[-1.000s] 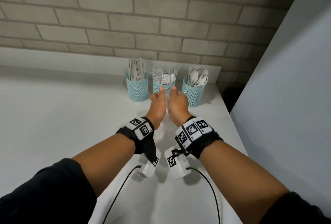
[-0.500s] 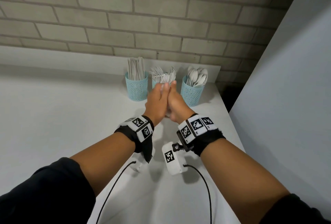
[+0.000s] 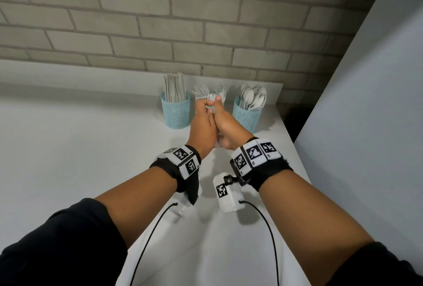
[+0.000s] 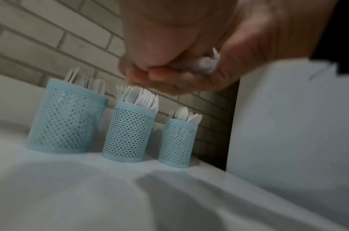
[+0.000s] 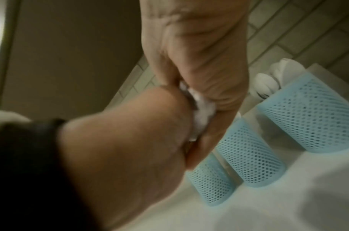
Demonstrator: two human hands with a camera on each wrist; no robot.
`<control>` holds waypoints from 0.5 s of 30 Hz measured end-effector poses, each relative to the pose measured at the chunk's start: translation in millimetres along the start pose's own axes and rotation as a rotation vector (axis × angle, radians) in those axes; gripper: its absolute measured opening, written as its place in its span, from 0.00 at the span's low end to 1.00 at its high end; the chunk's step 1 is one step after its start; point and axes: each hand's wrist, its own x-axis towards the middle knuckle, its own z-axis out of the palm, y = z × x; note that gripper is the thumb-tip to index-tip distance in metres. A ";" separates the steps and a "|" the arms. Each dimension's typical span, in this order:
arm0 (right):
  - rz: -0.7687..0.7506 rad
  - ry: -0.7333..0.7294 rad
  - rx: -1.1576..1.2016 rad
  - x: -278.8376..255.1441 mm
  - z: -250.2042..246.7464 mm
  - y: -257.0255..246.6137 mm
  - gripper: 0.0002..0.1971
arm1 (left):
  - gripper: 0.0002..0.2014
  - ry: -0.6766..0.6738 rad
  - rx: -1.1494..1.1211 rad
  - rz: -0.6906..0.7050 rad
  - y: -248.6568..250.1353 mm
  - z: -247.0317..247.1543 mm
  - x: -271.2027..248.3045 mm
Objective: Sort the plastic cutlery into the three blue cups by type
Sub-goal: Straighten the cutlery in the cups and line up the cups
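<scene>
Since the earlier frames, both hands have been carried forward and raised, so that the bundle of forks (image 3: pixel 210 97) held between them is now positioned over the middle cup (image 4: pixel 129 132). The left hand (image 3: pixel 202 125) and the right hand (image 3: pixel 229 123) are pressed together, with fingers curled round the white handles; the handle ends (image 5: pixel 197 118) are seen protruding below the palms. To the left of the hands the knife cup (image 3: pixel 175 111) is filled with knives (image 3: pixel 174 88); to the right the spoon cup (image 3: pixel 247 114) is filled with spoons (image 3: pixel 253 98). Forks (image 4: pixel 142 97) are already standing in the middle cup. No loose cutlery is visible on the white counter (image 3: pixel 80 148), so the task is judged nearly complete: only the lowering and release of this bundle remains. No brand or legible writing is found; only square black-and-white markers are carried on the wrist bands (image 3: pixel 183 159).
</scene>
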 end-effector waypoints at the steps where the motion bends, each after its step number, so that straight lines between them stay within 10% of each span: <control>1: -0.052 0.020 -0.037 2.2 2.7 -2.3 0.33 | 0.11 -0.012 0.117 0.010 -2.3 -0.3 1.0; 4: -0.312 0.192 -0.204 7.5 9.5 0.5 0.30 | 0.23 0.010 0.448 -0.110 -6.9 -3.2 6.3; 9: -0.423 0.259 -0.194 12.9 15.4 9.7 0.29 | 0.16 -0.145 -0.230 -0.180 -3.0 -9.3 4.1; 15: -0.345 0.271 -0.009 19.2 21.1 7.3 0.32 | 0.21 -0.185 -0.461 -0.401 4.4 -9.6 8.4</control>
